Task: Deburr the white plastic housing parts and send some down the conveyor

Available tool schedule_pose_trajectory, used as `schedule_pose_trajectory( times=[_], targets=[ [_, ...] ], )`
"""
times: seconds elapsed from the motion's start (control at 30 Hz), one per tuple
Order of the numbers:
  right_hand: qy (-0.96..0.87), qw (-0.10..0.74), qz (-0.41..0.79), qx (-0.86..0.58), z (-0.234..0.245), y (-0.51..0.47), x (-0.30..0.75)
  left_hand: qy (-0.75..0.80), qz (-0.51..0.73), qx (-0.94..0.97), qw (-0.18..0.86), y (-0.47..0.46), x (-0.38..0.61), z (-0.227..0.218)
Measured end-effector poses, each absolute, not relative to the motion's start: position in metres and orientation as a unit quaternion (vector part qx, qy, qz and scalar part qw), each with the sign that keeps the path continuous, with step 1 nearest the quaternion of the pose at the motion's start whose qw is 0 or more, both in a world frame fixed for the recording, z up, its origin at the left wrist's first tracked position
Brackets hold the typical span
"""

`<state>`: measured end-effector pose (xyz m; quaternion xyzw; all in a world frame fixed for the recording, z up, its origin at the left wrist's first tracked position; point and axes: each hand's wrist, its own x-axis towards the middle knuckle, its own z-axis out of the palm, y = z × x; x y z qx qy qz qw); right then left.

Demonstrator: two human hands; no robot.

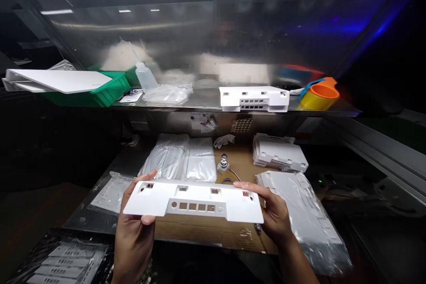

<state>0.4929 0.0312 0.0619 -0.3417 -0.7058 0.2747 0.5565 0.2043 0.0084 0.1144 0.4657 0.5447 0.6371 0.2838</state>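
Observation:
A white plastic housing panel (196, 206) with a row of small square cutouts and one round hole is held up level over the bench. My left hand (135, 235) grips its left end, thumb at the front lower edge and fingers behind. At the right end, my right hand (274, 213) is closed round it, with the index finger along the top edge. Behind the panel lie stacked clear plastic bags (169, 155), a small dispenser bottle with a metal top (223, 164) and a roll of tape (228, 178), partly hidden by the panel.
Bagged white panels (299, 204) lie right, below a stack of bare ones (279, 153). More bagged panels (63, 264) are at lower left. The steel shelf (203, 95) bears a green bin (109, 91), a squeeze bottle (146, 77), two panels (254, 93) and an orange-yellow cup (319, 95).

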Motion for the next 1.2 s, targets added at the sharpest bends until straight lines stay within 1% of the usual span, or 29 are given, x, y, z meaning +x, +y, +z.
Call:
schedule_pose_trajectory(
  times=[0.1, 0.23, 0.33, 0.47, 0.63, 0.7, 0.73, 0.77, 0.83, 0.9, 0.97, 1.0, 1.03, 1.1, 1.13, 1.2],
  targets=[
    [-0.707, 0.564, 0.27, -0.332, 0.06, 0.034, 0.491, 0.527, 0.645, 0.483, 0.27, 0.008, 0.199, 0.11],
    [-0.717, 0.58, 0.233, -0.308, 0.056, 0.038, 0.493, 0.478, 0.677, 0.496, 0.258, 0.01, 0.198, 0.109],
    [-0.718, 0.585, 0.224, -0.303, 0.053, 0.038, 0.496, 0.461, 0.708, 0.463, 0.268, 0.012, 0.207, 0.113],
    [-0.71, 0.59, 0.219, -0.315, 0.048, 0.034, 0.499, 0.461, 0.758, 0.391, 0.246, 0.018, 0.222, 0.12],
    [-0.702, 0.59, 0.235, -0.323, 0.043, 0.031, 0.504, 0.462, 0.757, 0.382, 0.259, 0.02, 0.228, 0.121],
    [-0.703, 0.59, 0.234, -0.322, 0.044, 0.031, 0.504, 0.44, 0.764, 0.362, 0.302, 0.02, 0.222, 0.117],
    [-0.706, 0.59, 0.228, -0.32, 0.045, 0.031, 0.504, 0.43, 0.763, 0.331, 0.352, 0.02, 0.217, 0.114],
    [-0.712, 0.586, 0.223, -0.316, 0.046, 0.031, 0.503, 0.424, 0.749, 0.286, 0.422, 0.02, 0.21, 0.109],
    [-0.739, 0.567, 0.215, -0.294, 0.047, 0.034, 0.497, 0.439, 0.68, 0.174, 0.561, 0.02, 0.193, 0.099],
    [-0.779, 0.53, 0.217, -0.254, 0.041, 0.039, 0.491, 0.477, 0.61, 0.087, 0.627, 0.018, 0.177, 0.087],
    [-0.809, 0.483, 0.221, -0.252, 0.028, 0.051, 0.485, 0.502, 0.588, 0.047, 0.632, 0.017, 0.164, 0.079],
    [-0.815, 0.443, 0.22, -0.3, 0.018, 0.059, 0.483, 0.508, 0.59, 0.031, 0.627, 0.017, 0.158, 0.076],
    [-0.811, 0.388, 0.218, -0.379, 0.006, 0.069, 0.482, 0.511, 0.594, 0.015, 0.621, 0.017, 0.154, 0.075],
    [-0.767, 0.247, 0.208, -0.555, -0.019, 0.093, 0.481, 0.517, 0.611, -0.023, 0.599, 0.017, 0.148, 0.076],
    [-0.737, 0.179, 0.204, -0.619, -0.031, 0.105, 0.48, 0.518, 0.625, -0.039, 0.582, 0.018, 0.145, 0.078],
    [-0.701, 0.083, 0.211, -0.676, -0.055, 0.126, 0.475, 0.516, 0.652, -0.056, 0.553, 0.019, 0.14, 0.081]
  ],
)
